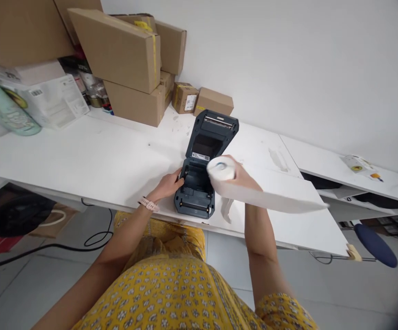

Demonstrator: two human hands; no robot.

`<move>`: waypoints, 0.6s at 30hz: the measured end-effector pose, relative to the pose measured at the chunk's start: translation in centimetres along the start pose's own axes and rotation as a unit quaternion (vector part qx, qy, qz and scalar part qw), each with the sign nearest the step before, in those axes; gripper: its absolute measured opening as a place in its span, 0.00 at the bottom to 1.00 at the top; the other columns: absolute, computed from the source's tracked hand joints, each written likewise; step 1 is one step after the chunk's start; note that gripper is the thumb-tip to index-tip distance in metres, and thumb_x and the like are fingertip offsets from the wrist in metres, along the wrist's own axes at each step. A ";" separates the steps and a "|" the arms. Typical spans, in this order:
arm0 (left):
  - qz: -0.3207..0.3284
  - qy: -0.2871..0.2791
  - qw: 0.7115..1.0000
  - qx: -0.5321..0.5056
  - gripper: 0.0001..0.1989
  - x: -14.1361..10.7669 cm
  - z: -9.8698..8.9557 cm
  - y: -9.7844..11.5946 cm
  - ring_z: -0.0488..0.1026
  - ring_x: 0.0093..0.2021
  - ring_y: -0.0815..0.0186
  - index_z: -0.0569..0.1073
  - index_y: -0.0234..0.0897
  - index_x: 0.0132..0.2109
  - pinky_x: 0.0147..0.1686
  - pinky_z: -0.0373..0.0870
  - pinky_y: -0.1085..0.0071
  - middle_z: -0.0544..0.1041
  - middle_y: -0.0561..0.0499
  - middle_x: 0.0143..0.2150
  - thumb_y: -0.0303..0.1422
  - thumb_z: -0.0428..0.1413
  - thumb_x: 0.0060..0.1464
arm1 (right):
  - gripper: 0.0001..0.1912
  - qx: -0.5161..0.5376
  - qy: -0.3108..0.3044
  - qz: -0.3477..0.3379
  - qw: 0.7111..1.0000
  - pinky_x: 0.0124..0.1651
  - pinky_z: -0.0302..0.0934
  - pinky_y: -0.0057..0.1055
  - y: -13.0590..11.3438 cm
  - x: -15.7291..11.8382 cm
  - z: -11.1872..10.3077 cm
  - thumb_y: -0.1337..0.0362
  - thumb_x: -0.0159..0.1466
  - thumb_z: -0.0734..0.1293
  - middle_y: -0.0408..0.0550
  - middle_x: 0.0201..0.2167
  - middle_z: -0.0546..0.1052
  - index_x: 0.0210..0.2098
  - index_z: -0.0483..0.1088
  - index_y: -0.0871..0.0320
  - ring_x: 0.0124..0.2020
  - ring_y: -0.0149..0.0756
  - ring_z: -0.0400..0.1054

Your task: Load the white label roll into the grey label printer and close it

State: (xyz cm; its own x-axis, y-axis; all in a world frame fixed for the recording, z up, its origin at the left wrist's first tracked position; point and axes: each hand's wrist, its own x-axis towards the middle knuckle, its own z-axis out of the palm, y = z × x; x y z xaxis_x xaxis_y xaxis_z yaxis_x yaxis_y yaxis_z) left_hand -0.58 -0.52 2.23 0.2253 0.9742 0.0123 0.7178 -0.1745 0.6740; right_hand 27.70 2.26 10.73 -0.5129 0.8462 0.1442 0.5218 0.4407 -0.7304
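Observation:
A dark grey label printer [194,198] stands on the white table with its lid [212,130] raised and its inner bay showing. My left hand [168,185] grips the printer's left side, thumb over the rim. In my right hand [245,178] is a white label roll [219,170], held just above the right edge of the bay. From the roll a long loose strip [281,200] trails off to the right, blurred by motion. A curled white scrap [226,211] lies by the table's front edge; whether it joins the roll I cannot tell.
Cardboard boxes [123,55] are stacked at the back left, and two small cartons [214,101] stand behind the printer. A green bottle [9,110] and a white box [59,101] are at far left. Black cables [99,238] hang below the white table [82,156].

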 end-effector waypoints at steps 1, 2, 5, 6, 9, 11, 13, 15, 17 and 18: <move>-0.002 0.006 1.000 -0.018 0.30 -0.1 0.2 -0.2 0.77 0.37 0.55 0.63 0.34 0.70 0.39 0.68 0.65 0.80 0.46 0.37 0.38 0.45 0.64 | 0.38 -0.035 -0.044 -0.001 0.998 0.55 0.69 0.43 -0.8 1.1 0.7 0.50 0.56 0.77 0.49 0.55 0.78 0.62 0.65 0.51 0.53 0.50 0.73; -0.003 0.012 0.999 -0.036 0.30 -0.1 0.4 -0.4 0.76 0.35 0.57 0.63 0.34 0.70 0.38 0.67 0.66 0.79 0.48 0.34 0.38 0.45 0.64 | 0.39 -0.078 -0.088 0.004 0.993 0.52 0.69 0.43 -1.5 2.1 1.4 0.50 0.54 0.77 0.49 0.53 0.78 0.61 0.65 0.50 0.51 0.50 0.74; -0.003 0.024 0.997 -0.078 0.31 -0.4 0.9 -0.7 0.72 0.31 0.60 0.63 0.32 0.70 0.36 0.65 0.68 0.75 0.52 0.29 0.39 0.46 0.64 | 0.39 -0.192 -0.172 0.041 0.965 0.49 0.68 0.43 -2.5 4.7 3.6 0.47 0.53 0.77 0.50 0.51 0.80 0.60 0.65 0.50 0.48 0.52 0.76; -0.003 0.025 0.996 -0.089 0.31 -0.4 0.9 -0.7 0.71 0.31 0.61 0.63 0.32 0.70 0.36 0.65 0.69 0.74 0.52 0.29 0.39 0.45 0.64 | 0.39 -0.217 -0.184 0.049 0.957 0.49 0.68 0.43 -2.4 5.3 4.2 0.46 0.54 0.77 0.52 0.52 0.80 0.60 0.65 0.50 0.49 0.54 0.76; -0.004 0.023 0.993 -0.116 0.32 -0.6 1.0 -0.7 0.69 0.30 0.62 0.62 0.31 0.71 0.35 0.64 0.69 0.72 0.53 0.29 0.40 0.45 0.64 | 0.41 -0.265 -0.213 0.055 0.939 0.52 0.67 0.45 -1.5 6.2 5.7 0.40 0.58 0.73 0.57 0.57 0.78 0.63 0.63 0.53 0.54 0.59 0.74; -0.001 0.022 0.992 -0.126 0.31 -0.7 1.0 -0.7 0.68 0.30 0.62 0.63 0.32 0.71 0.34 0.63 0.69 0.71 0.53 0.29 0.40 0.46 0.64 | 0.43 -0.289 -0.222 0.053 0.930 0.54 0.66 0.47 -1.0 6.5 6.3 0.37 0.60 0.70 0.60 0.58 0.77 0.65 0.63 0.56 0.56 0.61 0.74; 0.001 0.022 0.991 -0.130 0.31 -0.7 1.0 -0.8 0.67 0.29 0.63 0.63 0.33 0.71 0.33 0.62 0.70 0.70 0.54 0.28 0.39 0.46 0.64 | 0.42 -0.303 -0.219 0.049 0.926 0.58 0.64 0.51 -0.7 6.4 6.8 0.37 0.63 0.68 0.63 0.59 0.77 0.66 0.63 0.59 0.58 0.63 0.73; 0.001 0.023 0.991 -0.133 0.31 -0.6 1.1 -0.8 0.67 0.29 0.64 0.62 0.33 0.71 0.33 0.61 0.71 0.69 0.54 0.28 0.39 0.46 0.64 | 0.41 -0.312 -0.204 0.044 0.927 0.64 0.59 0.55 -0.7 5.8 7.3 0.41 0.66 0.67 0.66 0.61 0.75 0.67 0.61 0.62 0.62 0.65 0.69; -0.003 0.024 0.991 -0.134 0.32 -0.6 1.0 -0.7 0.67 0.30 0.63 0.62 0.32 0.71 0.33 0.61 0.70 0.69 0.54 0.29 0.39 0.46 0.64 | 0.38 -0.318 -0.165 0.027 0.933 0.68 0.54 0.56 -1.0 4.4 7.9 0.46 0.69 0.66 0.68 0.65 0.71 0.69 0.59 0.64 0.67 0.63 0.65; -0.007 0.024 0.991 -0.135 0.32 -0.7 1.0 -0.6 0.67 0.30 0.63 0.62 0.31 0.71 0.34 0.61 0.70 0.69 0.54 0.29 0.39 0.46 0.64 | 0.36 -0.316 -0.136 0.011 0.939 0.70 0.53 0.56 -1.1 3.3 8.3 0.48 0.71 0.64 0.68 0.68 0.68 0.70 0.59 0.64 0.69 0.62 0.61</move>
State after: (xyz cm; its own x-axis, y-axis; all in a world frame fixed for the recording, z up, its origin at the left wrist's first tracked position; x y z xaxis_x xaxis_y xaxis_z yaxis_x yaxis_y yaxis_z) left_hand -0.50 -1.20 1.04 0.1797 0.9832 0.0330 0.5175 -0.1230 0.8468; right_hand 19.78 2.09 6.53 -0.6081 0.7868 -0.1054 0.7901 0.5870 -0.1767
